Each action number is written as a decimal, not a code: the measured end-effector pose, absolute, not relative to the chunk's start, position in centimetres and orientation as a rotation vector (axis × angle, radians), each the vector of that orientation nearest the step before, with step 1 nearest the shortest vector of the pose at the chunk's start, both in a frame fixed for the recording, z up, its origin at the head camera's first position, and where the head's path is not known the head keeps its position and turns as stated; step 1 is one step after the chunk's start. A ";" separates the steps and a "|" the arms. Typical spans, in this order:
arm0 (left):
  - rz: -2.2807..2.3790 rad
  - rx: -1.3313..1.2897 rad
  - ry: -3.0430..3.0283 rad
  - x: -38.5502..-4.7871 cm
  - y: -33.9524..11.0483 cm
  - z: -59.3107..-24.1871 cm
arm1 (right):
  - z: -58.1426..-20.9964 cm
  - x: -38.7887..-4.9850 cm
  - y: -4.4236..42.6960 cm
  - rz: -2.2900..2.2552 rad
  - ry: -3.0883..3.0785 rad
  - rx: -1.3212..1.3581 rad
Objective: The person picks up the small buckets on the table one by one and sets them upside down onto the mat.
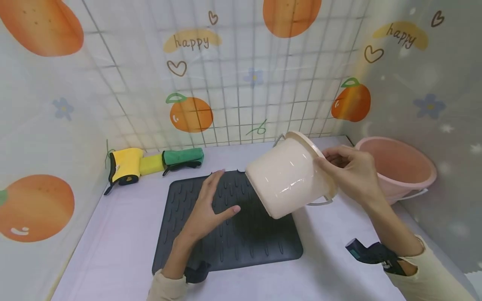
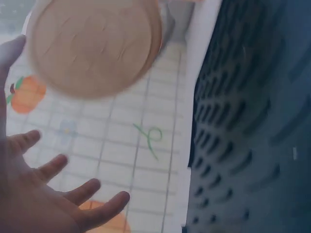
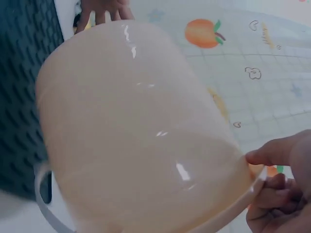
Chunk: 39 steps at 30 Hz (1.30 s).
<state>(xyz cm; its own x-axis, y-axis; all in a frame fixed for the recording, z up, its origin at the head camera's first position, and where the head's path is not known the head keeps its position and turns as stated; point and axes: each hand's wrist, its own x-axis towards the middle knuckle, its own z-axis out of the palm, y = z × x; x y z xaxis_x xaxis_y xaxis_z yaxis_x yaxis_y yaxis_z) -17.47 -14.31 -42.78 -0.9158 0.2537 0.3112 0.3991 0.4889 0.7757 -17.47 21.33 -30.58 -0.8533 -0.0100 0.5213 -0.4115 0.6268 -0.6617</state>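
Note:
A cream plastic bucket [image 1: 291,177] is held tilted in the air above the dark ribbed mat [image 1: 180,234], its base facing lower left and its mouth toward the right. My right hand [image 1: 352,171] grips the bucket's rim, thumb outside and fingers curled over the edge, as the right wrist view also shows. The bucket's thin handle [image 3: 43,204] hangs loose. My left hand [image 1: 208,205] hovers over the mat with fingers spread and holds nothing. In the left wrist view the bucket's round base [image 2: 95,46] appears beyond that hand, apart from the fingers. The bucket's inside is hidden.
A larger pink bucket [image 1: 401,163] stands at the right by the wall. Rolled yellow cloth [image 1: 126,163] and green cloth [image 1: 183,156] lie at the back left. Curtain-like printed sheets [image 1: 226,83] enclose the white table [image 1: 120,234] at the back and sides.

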 end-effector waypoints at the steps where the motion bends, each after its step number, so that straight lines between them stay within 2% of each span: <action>1: -1.445 -0.598 -2.533 -17.5 -13.9 -42.7 | -30.7 -17.4 21.0 1.176 -2.366 0.322; 8: -1.699 -0.775 -2.263 -17.8 -11.8 -42.9 | -31.8 -17.2 18.7 1.385 -2.291 0.301; 15: -1.716 -0.667 -2.162 -17.0 -10.6 -42.1 | -32.6 -17.2 17.6 1.450 -2.258 0.372; 19: -1.606 -0.701 -2.080 -16.7 -10.7 -41.5 | -32.7 -17.3 17.7 1.443 -2.293 0.413; 24: -1.560 -0.708 -2.057 -16.7 -12.0 -41.3 | -32.7 -17.7 17.8 1.381 -2.386 0.494; 39: -1.655 -0.434 -2.149 -15.2 -19.2 -39.9 | -35.7 -17.8 18.2 0.961 -2.507 0.762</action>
